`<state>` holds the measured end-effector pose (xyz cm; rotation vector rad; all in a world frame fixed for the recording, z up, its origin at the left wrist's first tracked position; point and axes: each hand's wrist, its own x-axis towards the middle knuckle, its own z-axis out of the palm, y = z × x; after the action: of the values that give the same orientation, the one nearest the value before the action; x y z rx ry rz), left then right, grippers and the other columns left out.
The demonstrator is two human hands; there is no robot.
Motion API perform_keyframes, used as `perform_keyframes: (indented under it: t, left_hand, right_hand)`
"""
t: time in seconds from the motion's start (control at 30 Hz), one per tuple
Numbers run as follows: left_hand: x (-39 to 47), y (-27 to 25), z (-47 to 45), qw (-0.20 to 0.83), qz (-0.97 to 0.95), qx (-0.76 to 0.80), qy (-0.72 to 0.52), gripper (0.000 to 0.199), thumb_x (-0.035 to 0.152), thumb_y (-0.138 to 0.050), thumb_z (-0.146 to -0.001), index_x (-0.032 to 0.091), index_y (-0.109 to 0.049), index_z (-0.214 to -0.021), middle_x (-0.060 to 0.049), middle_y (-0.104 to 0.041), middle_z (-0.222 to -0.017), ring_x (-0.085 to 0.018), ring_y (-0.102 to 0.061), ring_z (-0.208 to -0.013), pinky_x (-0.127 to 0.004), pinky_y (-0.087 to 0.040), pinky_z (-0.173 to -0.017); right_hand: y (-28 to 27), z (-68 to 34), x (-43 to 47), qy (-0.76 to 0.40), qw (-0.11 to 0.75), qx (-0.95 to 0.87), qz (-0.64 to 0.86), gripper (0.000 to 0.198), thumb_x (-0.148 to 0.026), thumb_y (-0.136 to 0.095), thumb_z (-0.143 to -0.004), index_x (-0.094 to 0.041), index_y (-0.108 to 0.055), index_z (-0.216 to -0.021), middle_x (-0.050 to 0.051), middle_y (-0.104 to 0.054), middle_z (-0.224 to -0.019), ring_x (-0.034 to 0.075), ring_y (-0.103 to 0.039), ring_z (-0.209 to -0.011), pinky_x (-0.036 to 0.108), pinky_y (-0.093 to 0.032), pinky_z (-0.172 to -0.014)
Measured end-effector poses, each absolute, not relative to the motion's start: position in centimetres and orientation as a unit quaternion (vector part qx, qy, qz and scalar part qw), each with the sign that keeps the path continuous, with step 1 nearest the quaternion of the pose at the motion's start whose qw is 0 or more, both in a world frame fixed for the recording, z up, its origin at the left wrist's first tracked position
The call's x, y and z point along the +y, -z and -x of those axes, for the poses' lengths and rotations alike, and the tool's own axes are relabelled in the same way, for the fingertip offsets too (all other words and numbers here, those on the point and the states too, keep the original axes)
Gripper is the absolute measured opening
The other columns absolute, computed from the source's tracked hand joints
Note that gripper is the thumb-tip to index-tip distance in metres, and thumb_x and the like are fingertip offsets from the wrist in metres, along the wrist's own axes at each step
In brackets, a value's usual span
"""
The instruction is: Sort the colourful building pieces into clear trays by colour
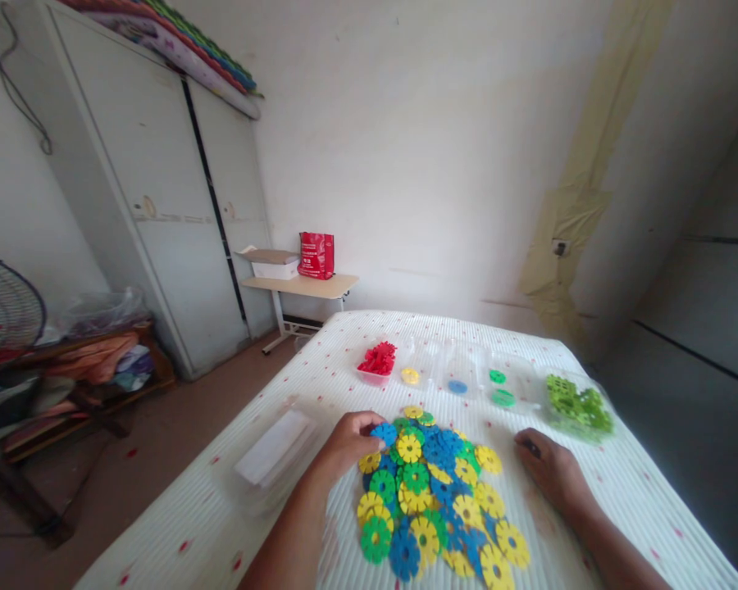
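Observation:
A heap of flower-shaped plastic discs (415, 475), yellow, green and blue, lies on the table in front of me. At its upper left edge my left hand (352, 441) pinches a blue disc (384, 433) between thumb and fingers. My right hand (550, 467) rests on the table to the right of the heap, apart from it. Its fingers are curled into a loose fist, and I see no disc in it. Behind the heap stands a clear divided tray (476, 377) with a yellow disc (410, 376), a blue disc (457, 386) and two green discs (503, 398) in separate compartments.
A tub of red pieces (378, 362) stands at the tray's left, a tub of light green pieces (581, 407) at its right. A clear container (280, 451) with a white sheet sits left of my arm. The table (645, 492) has a ribbed white cover.

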<state>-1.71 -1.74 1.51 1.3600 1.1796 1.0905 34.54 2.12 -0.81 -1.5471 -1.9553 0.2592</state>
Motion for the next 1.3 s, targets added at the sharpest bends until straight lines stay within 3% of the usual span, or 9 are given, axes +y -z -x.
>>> perform_keyframes:
  t: [0.17, 0.37, 0.53, 0.7, 0.9, 1.07, 1.17, 1.3]
  left_hand:
    - [-1.8, -1.5, 0.3, 0.487, -0.558, 0.491, -0.458, 0.022, 0.022, -0.065, -0.053, 0.013, -0.068, -0.073, 0.002, -0.060, -0.062, -0.012, -0.052, -0.060, -0.021, -0.038, -0.057]
    - [-1.5, -0.8, -0.9, 0.458, -0.563, 0.505, -0.467, 0.021, 0.020, -0.064, -0.054, 0.013, -0.066, -0.073, 0.003, -0.057, -0.062, -0.012, -0.050, -0.060, -0.021, -0.037, -0.057]
    - [-1.4, -0.2, -1.1, 0.453, -0.572, 0.501, -0.466, 0.019, 0.019, -0.061, -0.057, 0.014, -0.065, -0.075, 0.003, -0.058, -0.062, -0.012, -0.050, -0.060, -0.020, -0.038, -0.056]
    - [-1.7, -0.3, -1.3, 0.450, -0.575, 0.502, -0.463, 0.022, 0.017, -0.058, -0.059, 0.013, -0.067, -0.079, 0.002, -0.059, -0.065, -0.012, -0.051, -0.062, -0.020, -0.038, -0.056]
    - [-1.9, -0.9, -1.5, 0.455, -0.576, 0.501, -0.458, 0.027, 0.018, -0.054, -0.062, 0.012, -0.068, -0.084, 0.001, -0.059, -0.063, -0.011, -0.050, -0.057, -0.020, -0.039, -0.051]
    - [-2.0, -0.7, -1.7, 0.459, -0.563, 0.509, -0.463, 0.034, 0.021, -0.055, -0.062, 0.010, -0.068, -0.092, 0.002, -0.057, -0.059, -0.011, -0.049, -0.051, -0.021, -0.039, -0.046]
    - [-2.0, -0.7, -2.1, 0.459, -0.557, 0.505, -0.474, 0.036, 0.022, -0.057, -0.062, 0.009, -0.068, -0.093, 0.001, -0.058, -0.061, -0.010, -0.047, -0.049, -0.021, -0.039, -0.046]
    - [-1.9, -0.6, -2.6, 0.459, -0.553, 0.498, -0.486, 0.034, 0.021, -0.057, -0.061, 0.010, -0.067, -0.092, 0.001, -0.059, -0.062, -0.010, -0.048, -0.050, -0.021, -0.040, -0.046]
  right_hand:
    - [-0.8, -32.4, 1.2, -0.122, 0.306, -0.771, 0.544, 0.025, -0.039, -0.045, -0.080, -0.021, -0.063, -0.076, 0.001, -0.066, -0.069, 0.015, -0.058, -0.058, 0.023, -0.044, -0.056]
    - [-2.1, -27.7, 1.2, -0.147, 0.263, -0.816, 0.493, 0.031, -0.034, -0.040, -0.085, -0.019, -0.065, -0.095, 0.007, -0.067, -0.087, 0.018, -0.062, -0.072, 0.027, -0.048, -0.067]
    - [-1.6, -25.7, 2.2, -0.133, 0.200, -0.851, 0.467, 0.039, -0.017, -0.044, -0.077, -0.022, -0.064, -0.111, 0.008, -0.065, -0.107, 0.021, -0.059, -0.100, 0.031, -0.044, -0.088]
    - [-1.9, -24.9, 2.1, -0.147, 0.176, -0.859, 0.458, 0.046, -0.011, -0.047, -0.072, -0.024, -0.062, -0.114, 0.006, -0.065, -0.111, 0.021, -0.057, -0.105, 0.032, -0.042, -0.092]
    - [-3.2, -24.1, 2.0, -0.172, 0.189, -0.852, 0.457, 0.040, -0.012, -0.048, -0.070, -0.021, -0.065, -0.106, 0.008, -0.066, -0.103, 0.021, -0.060, -0.097, 0.030, -0.044, -0.086]
    - [-3.6, -24.4, 2.1, -0.206, 0.205, -0.828, 0.480, 0.029, -0.011, -0.047, -0.067, -0.019, -0.067, -0.086, 0.005, -0.067, -0.086, 0.018, -0.061, -0.080, 0.025, -0.044, -0.071]
    - [-3.7, -24.5, 1.6, -0.242, 0.251, -0.808, 0.475, 0.020, -0.012, -0.048, -0.067, -0.019, -0.065, -0.077, 0.001, -0.065, -0.075, 0.016, -0.059, -0.071, 0.024, -0.042, -0.065]
    - [-4.0, -23.3, 0.0, -0.316, 0.336, -0.779, 0.425, 0.014, -0.018, -0.051, -0.070, -0.019, -0.061, -0.080, -0.001, -0.061, -0.072, 0.014, -0.055, -0.066, 0.023, -0.042, -0.060]
